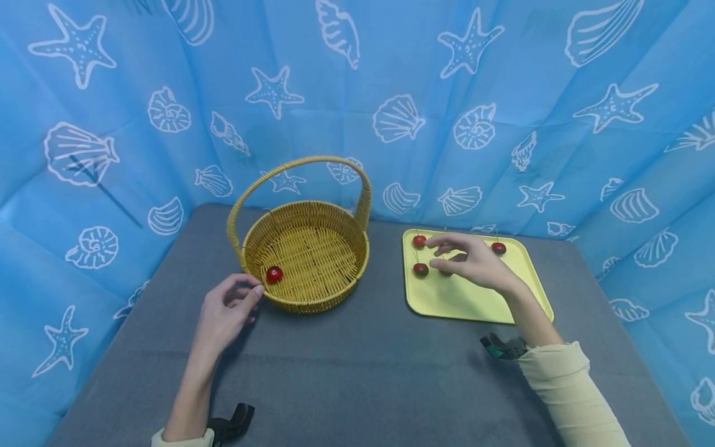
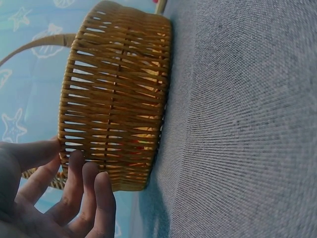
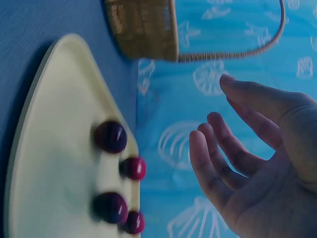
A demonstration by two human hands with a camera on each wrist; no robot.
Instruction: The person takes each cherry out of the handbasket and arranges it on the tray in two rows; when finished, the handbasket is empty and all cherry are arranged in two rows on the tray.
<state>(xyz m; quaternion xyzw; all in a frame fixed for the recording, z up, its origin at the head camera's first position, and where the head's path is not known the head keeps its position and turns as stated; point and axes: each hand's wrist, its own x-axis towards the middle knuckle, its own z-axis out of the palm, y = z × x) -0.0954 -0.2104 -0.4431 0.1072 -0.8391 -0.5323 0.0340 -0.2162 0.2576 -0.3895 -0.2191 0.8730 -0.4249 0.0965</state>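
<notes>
My left hand [image 1: 226, 310] pinches the near-left rim of a round wicker basket [image 1: 313, 304], thumb on one side and fingers on the other. Inside the basket, close to that hand, lies one red cherry [image 1: 274, 274]. On the right, my right hand [image 1: 472, 264] hovers over a pale yellow tray [image 1: 475, 304] with its fingers spread and nothing between them. Several cherries with stems rest on the tray, among them a bright red cherry [image 1: 419, 241] and a dark cherry [image 1: 421, 269] left of the fingertips. The right hand partly covers others. In the right wrist view, a dark cherry [image 3: 111, 136] sits below the hand.
A tall arched handle [image 1: 301, 162] rises over the basket. Another cherry [image 1: 498, 248] lies near the tray's far right corner. Grey cloth [image 1: 363, 372] covers the table, and a blue curtain [image 1: 335, 74] with white shells and starfish hangs behind and beside it.
</notes>
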